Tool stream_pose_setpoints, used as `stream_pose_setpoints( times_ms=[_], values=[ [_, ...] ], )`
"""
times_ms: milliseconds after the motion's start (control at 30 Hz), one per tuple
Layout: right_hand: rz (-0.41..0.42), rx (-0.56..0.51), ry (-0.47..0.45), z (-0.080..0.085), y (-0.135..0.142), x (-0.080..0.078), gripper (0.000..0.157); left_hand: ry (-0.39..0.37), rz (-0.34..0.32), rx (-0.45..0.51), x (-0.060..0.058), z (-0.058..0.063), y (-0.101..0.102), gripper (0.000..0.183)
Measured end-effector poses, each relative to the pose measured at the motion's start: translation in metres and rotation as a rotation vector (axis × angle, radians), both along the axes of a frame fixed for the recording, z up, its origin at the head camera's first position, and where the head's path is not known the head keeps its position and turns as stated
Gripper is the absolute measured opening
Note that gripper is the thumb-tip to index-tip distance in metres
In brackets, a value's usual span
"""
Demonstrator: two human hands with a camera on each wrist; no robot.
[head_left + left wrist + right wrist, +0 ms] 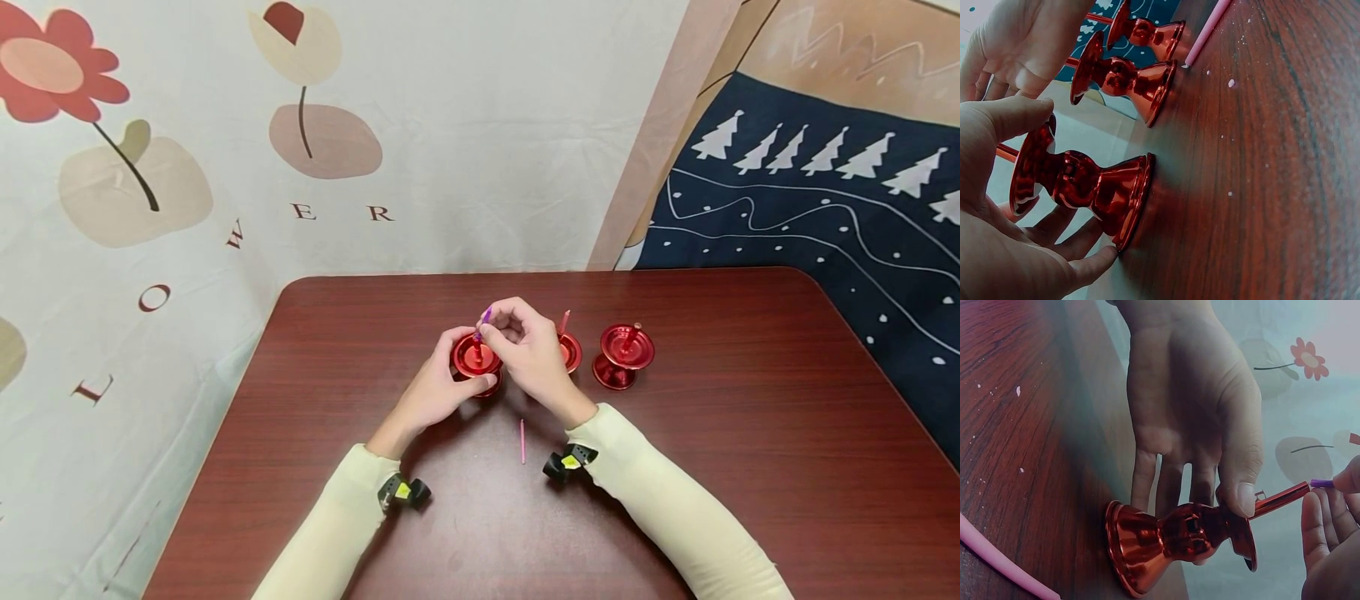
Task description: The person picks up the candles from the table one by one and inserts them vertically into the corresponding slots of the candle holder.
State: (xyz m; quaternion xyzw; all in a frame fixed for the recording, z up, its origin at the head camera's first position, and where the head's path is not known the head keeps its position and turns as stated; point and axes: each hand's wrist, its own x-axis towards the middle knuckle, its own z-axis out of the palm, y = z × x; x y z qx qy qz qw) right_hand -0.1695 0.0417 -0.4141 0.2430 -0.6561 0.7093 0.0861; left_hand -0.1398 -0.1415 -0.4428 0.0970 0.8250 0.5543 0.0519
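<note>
A shiny red candle holder stands upright on the table at the centre left, its wide dish above a flared base. My left hand grips it by the dish, thumb at the near side and fingers round the far side and base. Just over its narrow upright tube, my right hand pinches a slim purple candle between thumb and fingertips. The candle's lower end meets or nearly meets the tube's mouth; I cannot tell how far it sits in.
To the right stand two matching holders, the middle one with a pink candle, the other showing just its tube. A loose pink candle lies on the brown table between my forearms. Pale crumbs dot the surface.
</note>
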Motion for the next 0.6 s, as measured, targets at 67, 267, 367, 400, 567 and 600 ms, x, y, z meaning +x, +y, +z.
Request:
stream_pose_setpoints(
  times_ms=[67, 267, 367, 400, 567, 600],
  values=[
    [-0.003, 0.004, 0.003, -0.0004, -0.0004, -0.0008, 0.013, 0.000, -0.001, 0.001, 0.0000, 0.0001, 0.0000, 0.077],
    [-0.003, 0.004, 0.001, 0.0002, -0.0012, -0.0019, 0.012, -0.007, -0.004, 0.010, 0.0007, 0.0020, -0.0001, 0.076],
    [-0.015, 0.031, 0.011, -0.0003, -0.0017, -0.0022, 0.011, -0.007, -0.004, 0.011, 0.0011, 0.0024, -0.0004, 0.075],
    [-0.021, 0.044, 0.016, -0.0006, -0.0018, -0.0024, 0.011, -0.007, -0.003, 0.012, 0.0011, 0.0024, -0.0004, 0.075],
    [-0.042, 0.099, 0.054, -0.0017, -0.0021, -0.0029, 0.010, -0.006, -0.004, 0.018, 0.0012, 0.0021, -0.0003, 0.074],
    [-0.045, 0.108, 0.068, -0.0019, -0.0021, -0.0030, 0.010, -0.006, -0.005, 0.019, 0.0012, 0.0020, -0.0004, 0.075]
  ],
)
